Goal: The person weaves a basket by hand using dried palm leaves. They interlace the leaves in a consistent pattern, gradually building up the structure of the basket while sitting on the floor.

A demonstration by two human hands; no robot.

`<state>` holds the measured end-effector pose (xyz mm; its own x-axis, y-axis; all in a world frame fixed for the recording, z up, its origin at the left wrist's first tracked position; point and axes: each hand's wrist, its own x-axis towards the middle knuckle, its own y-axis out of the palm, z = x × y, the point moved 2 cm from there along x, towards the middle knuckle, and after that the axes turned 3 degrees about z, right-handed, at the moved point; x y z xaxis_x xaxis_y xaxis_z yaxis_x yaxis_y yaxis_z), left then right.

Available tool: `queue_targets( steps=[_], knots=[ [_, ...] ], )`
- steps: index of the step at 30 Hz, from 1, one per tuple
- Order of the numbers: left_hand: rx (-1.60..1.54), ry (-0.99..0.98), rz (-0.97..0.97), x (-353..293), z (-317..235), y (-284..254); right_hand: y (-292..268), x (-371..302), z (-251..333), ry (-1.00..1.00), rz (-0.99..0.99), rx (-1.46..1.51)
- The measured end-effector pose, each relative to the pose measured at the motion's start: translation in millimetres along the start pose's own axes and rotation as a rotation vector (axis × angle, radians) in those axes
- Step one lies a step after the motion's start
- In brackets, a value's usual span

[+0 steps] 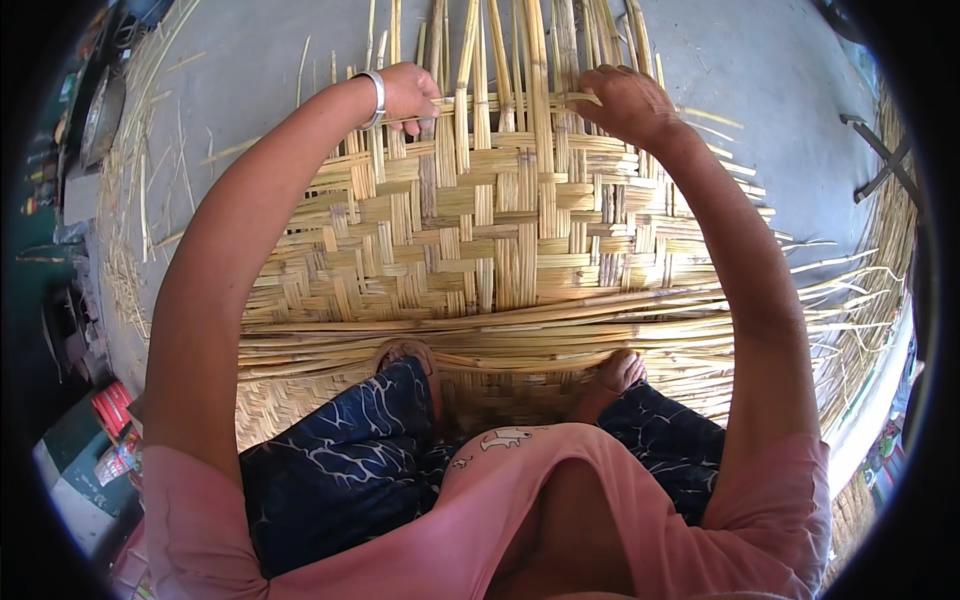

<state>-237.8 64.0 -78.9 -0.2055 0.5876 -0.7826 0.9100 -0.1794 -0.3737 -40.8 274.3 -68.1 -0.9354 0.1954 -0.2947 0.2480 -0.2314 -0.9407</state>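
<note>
A woven mat (515,225) of split reeds lies on the floor in front of me, its checked pattern made of yellow-tan strips. From its far edge, several long upright reeds (537,60) run away from me. Across these reeds, just beyond the woven part, lies a thin reed strip (512,103), passing over some and under others. My left hand (408,92), with a silver bangle at the wrist, is closed on the strip's left part. At the right, my right hand (632,104) has its fingers curled on the strip's other part.
A bundle of loose reeds (500,330) lies across the mat near my feet. More reeds are scattered on the grey floor (250,95) at left. A dark crossed metal stand (885,160) is at the far right. Red packages (115,412) lie at the left edge.
</note>
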Motion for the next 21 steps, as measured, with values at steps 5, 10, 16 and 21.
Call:
queue_targets(
  steps=[5,10,16,21],
  knots=[
    [0.055,-0.008,-0.032,-1.7,-3.8,0.4,-10.8,4.7,5.5,0.116,0.196,0.144],
    [0.093,-0.01,-0.071,-4.0,-9.9,1.7,-2.6,2.5,-1.3,0.056,0.115,0.202],
    [0.173,0.036,-0.031,-13.8,-4.2,24.4,6.8,-5.4,3.0,0.02,0.236,0.219],
    [0.587,0.162,-0.17,-12.0,-11.6,23.7,21.4,-0.2,-2.9,-0.065,0.116,0.211]
  ],
)
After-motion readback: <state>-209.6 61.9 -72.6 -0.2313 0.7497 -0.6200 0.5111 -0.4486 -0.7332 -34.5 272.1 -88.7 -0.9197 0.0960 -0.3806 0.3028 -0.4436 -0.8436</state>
